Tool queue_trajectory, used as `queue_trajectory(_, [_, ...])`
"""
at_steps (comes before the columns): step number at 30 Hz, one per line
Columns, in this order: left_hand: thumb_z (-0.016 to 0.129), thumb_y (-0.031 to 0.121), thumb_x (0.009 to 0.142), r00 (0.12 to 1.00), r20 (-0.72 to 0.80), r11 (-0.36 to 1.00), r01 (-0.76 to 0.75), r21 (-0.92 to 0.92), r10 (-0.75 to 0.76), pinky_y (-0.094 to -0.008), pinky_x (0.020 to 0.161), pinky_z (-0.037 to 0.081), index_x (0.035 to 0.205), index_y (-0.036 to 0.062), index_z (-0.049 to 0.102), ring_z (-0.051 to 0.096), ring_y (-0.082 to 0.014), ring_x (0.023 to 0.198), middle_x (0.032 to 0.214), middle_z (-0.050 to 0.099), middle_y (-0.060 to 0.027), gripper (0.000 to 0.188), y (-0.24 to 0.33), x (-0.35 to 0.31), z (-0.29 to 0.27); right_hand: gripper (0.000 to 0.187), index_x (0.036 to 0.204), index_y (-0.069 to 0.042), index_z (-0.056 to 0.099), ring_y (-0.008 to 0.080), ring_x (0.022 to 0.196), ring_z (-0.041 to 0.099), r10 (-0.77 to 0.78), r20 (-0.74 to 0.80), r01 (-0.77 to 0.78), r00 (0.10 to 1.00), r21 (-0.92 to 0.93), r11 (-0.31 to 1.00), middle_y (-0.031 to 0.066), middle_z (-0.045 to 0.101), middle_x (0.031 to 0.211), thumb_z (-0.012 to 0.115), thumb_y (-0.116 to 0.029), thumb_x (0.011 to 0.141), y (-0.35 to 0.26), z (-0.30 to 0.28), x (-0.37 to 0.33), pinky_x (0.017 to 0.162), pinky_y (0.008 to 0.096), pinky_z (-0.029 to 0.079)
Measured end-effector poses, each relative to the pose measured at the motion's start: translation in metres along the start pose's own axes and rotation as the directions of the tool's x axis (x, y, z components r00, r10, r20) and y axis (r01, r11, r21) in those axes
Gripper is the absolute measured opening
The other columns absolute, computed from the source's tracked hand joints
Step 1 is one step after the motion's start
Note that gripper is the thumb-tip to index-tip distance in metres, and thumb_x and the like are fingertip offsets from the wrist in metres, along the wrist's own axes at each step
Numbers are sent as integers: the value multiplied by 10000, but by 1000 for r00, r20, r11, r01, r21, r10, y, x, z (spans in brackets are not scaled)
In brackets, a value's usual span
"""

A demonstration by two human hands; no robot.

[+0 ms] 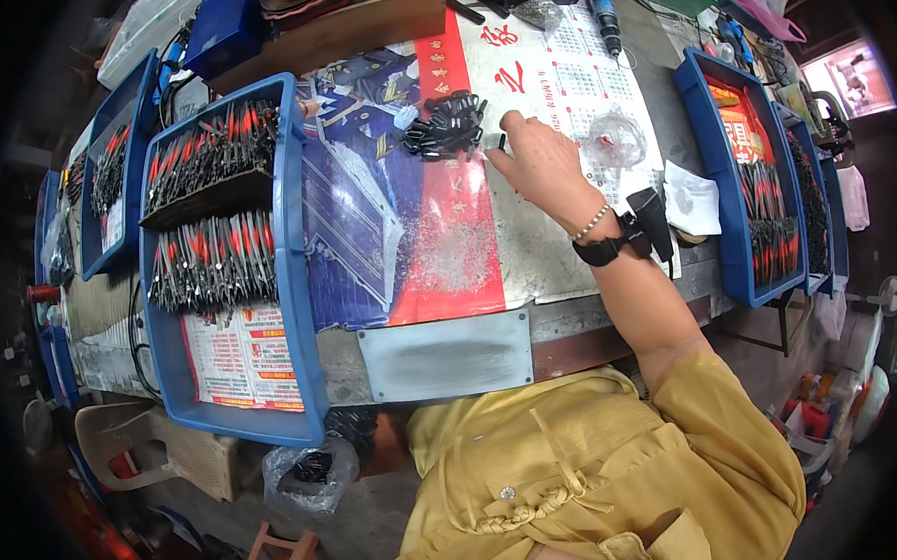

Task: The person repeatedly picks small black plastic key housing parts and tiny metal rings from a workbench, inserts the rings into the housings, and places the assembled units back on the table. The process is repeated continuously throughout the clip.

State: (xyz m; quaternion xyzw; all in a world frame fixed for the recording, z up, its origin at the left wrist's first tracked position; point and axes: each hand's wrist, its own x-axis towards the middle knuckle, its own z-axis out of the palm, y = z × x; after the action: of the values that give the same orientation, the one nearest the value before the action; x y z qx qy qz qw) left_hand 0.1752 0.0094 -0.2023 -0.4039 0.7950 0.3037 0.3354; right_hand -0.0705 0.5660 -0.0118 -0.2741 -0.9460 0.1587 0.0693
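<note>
My right hand [544, 171] reaches across the table from the lower right. Its thumb and index finger are pinched around a small black piece [502, 140], which looks like plastic. Just left of the fingertips lies a heap of similar small black pieces [446, 126] on the printed sheet [397, 242]. A beaded bracelet and a black wrist strap [602, 248] sit on my right wrist. To the right of the hand is a round, clear plastic dish or lid [618, 139]. My left hand does not show.
On the left, a blue tray [301, 236] holds rows of slim dark pieces with red parts [212, 260]. Another blue tray [698, 149] with similar pieces stands at right. A blue screwdriver-like tool [605, 21] is at the back. A metal plate [447, 356] lies along the front edge.
</note>
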Motion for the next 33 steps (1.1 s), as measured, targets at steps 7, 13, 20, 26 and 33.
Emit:
queue_trajectory(7, [528,161,947,998,30,998,-64,28,63,-276,791,466,1130,29,565,579,-140,898,1042,619,-71,229,13,-1,-14,203,951,21,570,393,765,631,-64,28,61,998,72,996,238,628,791,543,-33,757,-1,-8,-2,686,452,497])
queue_trajectory(13, [549,125,939,894,165,908,-397,-133,416,-276,814,470,1164,20,559,579,-136,926,1074,617,-69,248,123,-69,-50,271,1078,38,609,122,662,616,-178,297,-210,938,897,390,80,641,829,621,-32,816,-15,-55,-71,585,236,494])
queue_trajectory(20, [489,20,923,321,526,596,-611,-521,788,-288,853,487,1338,-51,390,597,-169,994,1180,587,-161,433,306,-203,-43,147,1024,25,606,88,725,627,-371,532,-529,761,840,118,61,639,894,600,-64,907,-51,-45,-148,648,224,514])
queue_trajectory(26, [520,-19,929,260,610,645,-498,-579,748,-256,766,514,1237,-65,485,621,-142,881,1084,622,-119,314,350,-223,5,155,987,9,607,168,783,616,-297,245,-121,923,918,378,104,636,881,612,-89,867,-46,-39,-166,693,283,492])
queue_trajectory(33, [543,35,910,289,630,692,-336,-639,721,-234,680,498,1118,-41,552,600,-121,731,922,647,-117,221,359,-215,8,121,931,28,627,188,712,628,144,-124,-73,982,454,888,116,639,839,624,-53,843,42,-38,-111,660,279,493])
